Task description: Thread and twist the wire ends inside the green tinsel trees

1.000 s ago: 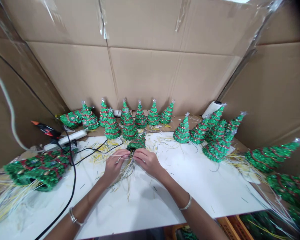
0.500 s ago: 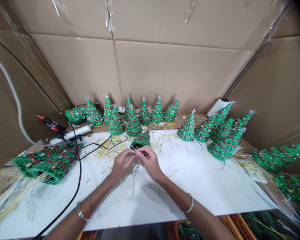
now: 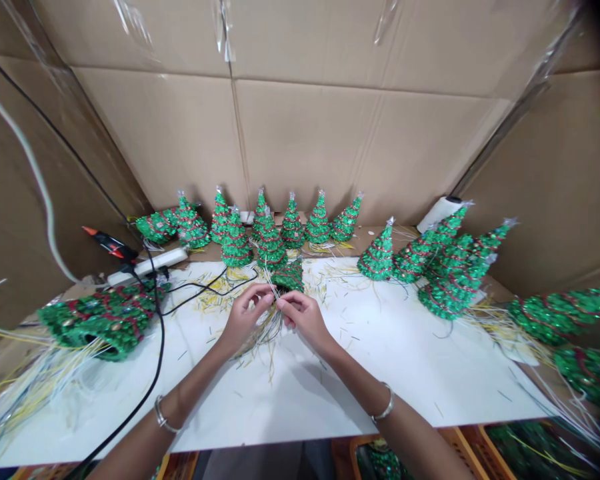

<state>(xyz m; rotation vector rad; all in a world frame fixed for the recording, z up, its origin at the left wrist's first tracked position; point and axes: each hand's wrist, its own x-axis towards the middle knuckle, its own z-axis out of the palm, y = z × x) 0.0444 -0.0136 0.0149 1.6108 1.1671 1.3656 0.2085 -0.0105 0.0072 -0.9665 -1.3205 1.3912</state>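
Observation:
A small green tinsel Christmas tree (image 3: 290, 272) lies on its side in front of me, its open base turned my way. A bundle of thin wires (image 3: 266, 333) spreads from that base over the white board. My left hand (image 3: 245, 317) is closed at the base, thumb and forefinger on the pale wires. Close beside it, my right hand (image 3: 303, 319) pinches the same wires, whose pale ends (image 3: 267, 270) stick up past the fingertips. The exact grip of the left fingertips is small and partly hidden.
Several upright trees (image 3: 317, 220) line the back, and more stand at the right (image 3: 447, 293). On the left are a larger lying tree (image 3: 105, 320), a glue gun (image 3: 110, 245), a power strip (image 3: 147, 265) and a black cable (image 3: 161, 347). Wire clippings (image 3: 215, 293) litter the white board (image 3: 380, 373).
My hands have drawn slightly apart, and pale wire ends now point up above the fingers. The whole view has shifted a little.

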